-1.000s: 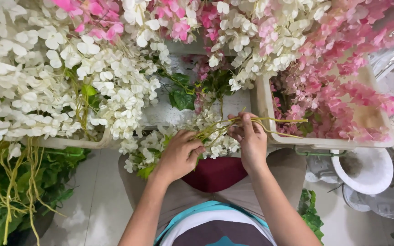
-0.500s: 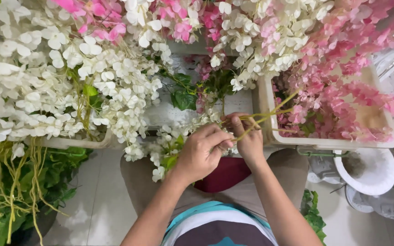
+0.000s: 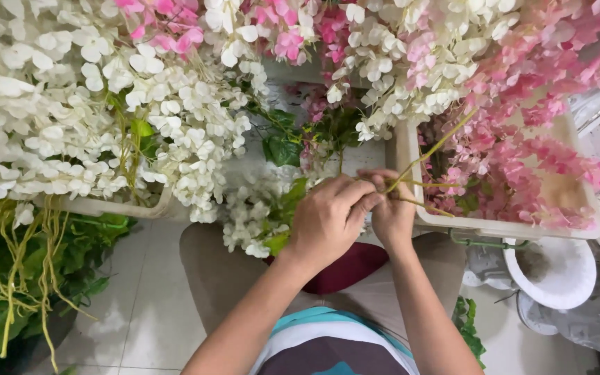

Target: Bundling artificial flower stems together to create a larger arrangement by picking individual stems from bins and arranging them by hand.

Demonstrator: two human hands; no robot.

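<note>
Both my hands meet over my lap at a bunch of artificial white flower sprays (image 3: 258, 215) with green leaves. My left hand (image 3: 328, 219) is closed around the bunch's yellow-green stems (image 3: 425, 156), its fingers pinching where they cross. My right hand (image 3: 392, 208) sits just behind it, closed on the same stems, which stick out up and to the right over the pink flower box. The blossoms hang down to the left of my left hand. A dark red object (image 3: 348, 267) lies in my lap under the hands.
A white box (image 3: 494, 226) of pink flower sprays (image 3: 522, 160) stands at right; a box of white sprays (image 3: 71, 118) at left. Green leaves and yellow stems (image 3: 15, 278) lie at lower left. White round pots (image 3: 557, 267) sit on the tiled floor at right.
My left hand has moved right and closed over the stems beside my right hand. The flower bunch has swung to the left, and the stems now point up and right.
</note>
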